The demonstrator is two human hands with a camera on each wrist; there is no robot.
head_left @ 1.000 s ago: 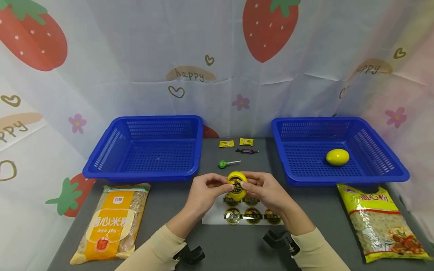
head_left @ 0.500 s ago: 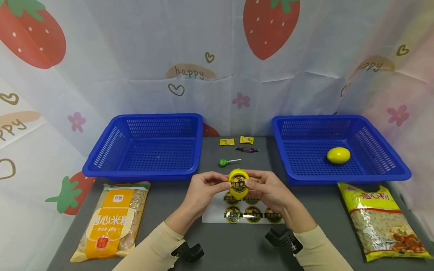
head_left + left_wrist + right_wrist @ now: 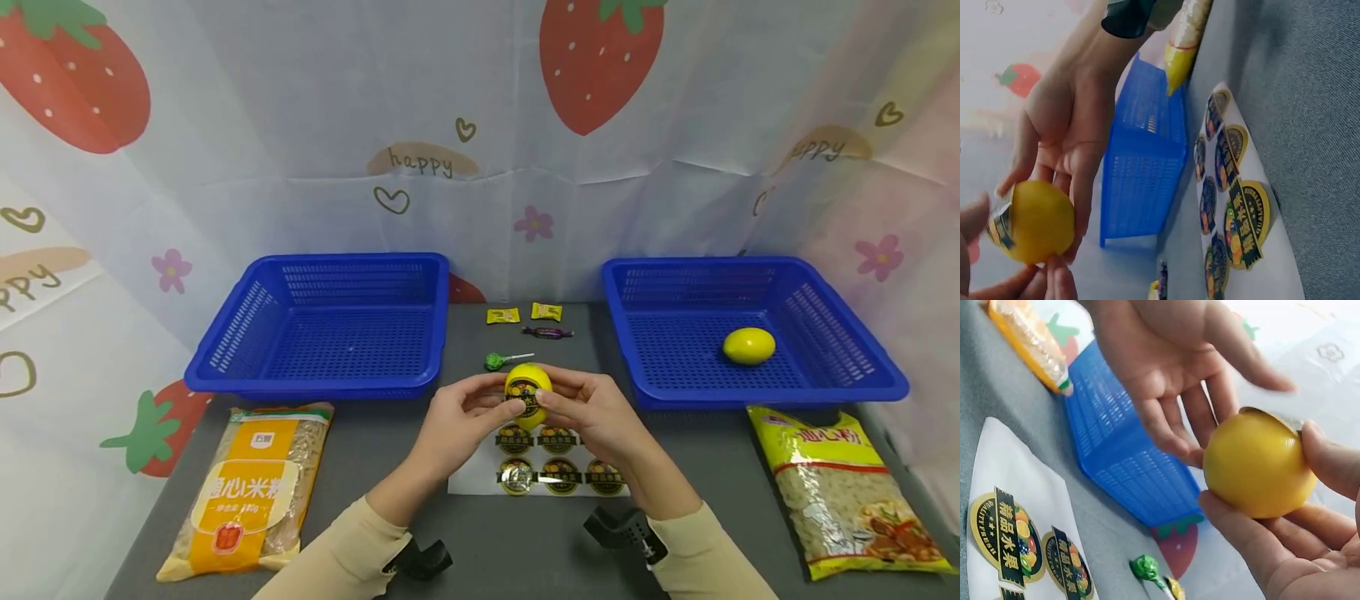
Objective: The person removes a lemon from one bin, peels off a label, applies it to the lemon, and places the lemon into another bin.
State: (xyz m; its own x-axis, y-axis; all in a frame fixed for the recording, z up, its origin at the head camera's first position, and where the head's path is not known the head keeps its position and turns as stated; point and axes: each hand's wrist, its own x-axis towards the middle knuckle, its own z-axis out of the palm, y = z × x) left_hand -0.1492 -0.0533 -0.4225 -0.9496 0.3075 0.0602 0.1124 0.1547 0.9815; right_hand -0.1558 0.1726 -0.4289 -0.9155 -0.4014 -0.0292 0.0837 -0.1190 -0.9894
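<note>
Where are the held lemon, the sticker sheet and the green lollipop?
held lemon [image 3: 527, 394], head view, on its stickered front.
sticker sheet [image 3: 472, 481], head view, on the bare white left part.
green lollipop [image 3: 493, 362], head view, on the wrapped green head.

A round yellow plastic lemon [image 3: 528, 393] is held above the white sticker sheet [image 3: 480, 477]. A black-and-gold label sticks to its front.
</note>
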